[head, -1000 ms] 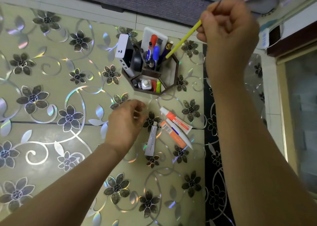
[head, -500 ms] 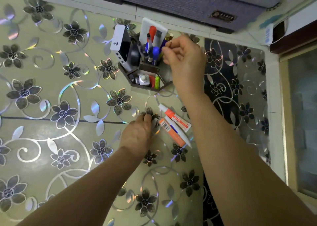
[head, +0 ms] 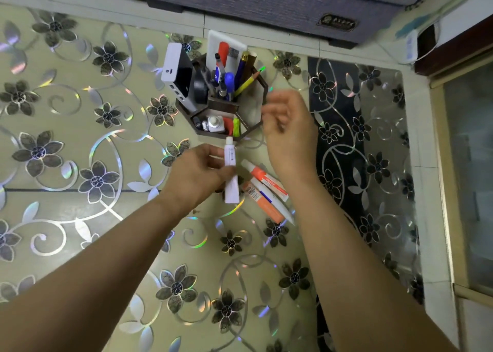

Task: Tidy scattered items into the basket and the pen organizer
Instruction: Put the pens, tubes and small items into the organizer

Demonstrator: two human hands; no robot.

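The pen organizer (head: 222,103), a dark hexagonal caddy, sits on the flower-patterned table (head: 80,218) near its far edge. I see its tall rear compartment crowded with pens, among them a yellow pencil (head: 246,81) leaning to the right with its tip up. The low front compartment holds a small white bottle (head: 215,124), something red and a green piece (head: 236,126). A white-and-black box (head: 177,74) leans against the organizer's left side.

My left hand (head: 197,172) grips a small white tube (head: 231,168) between fingers and thumb, holding it upright just in front of the organizer, with the cap end pointing toward the front compartment. The tube is lifted clear of the table as far as I can judge.

My right hand (head: 289,135) hovers beside the organizer's right edge, fingers loosely curled and holding nothing; it is blurred, so I cannot read the fingertips finely.

Just right of the white tube, two orange-and-white tubes (head: 266,188) lie side by side on the table, angled with caps toward the organizer, under my right wrist.
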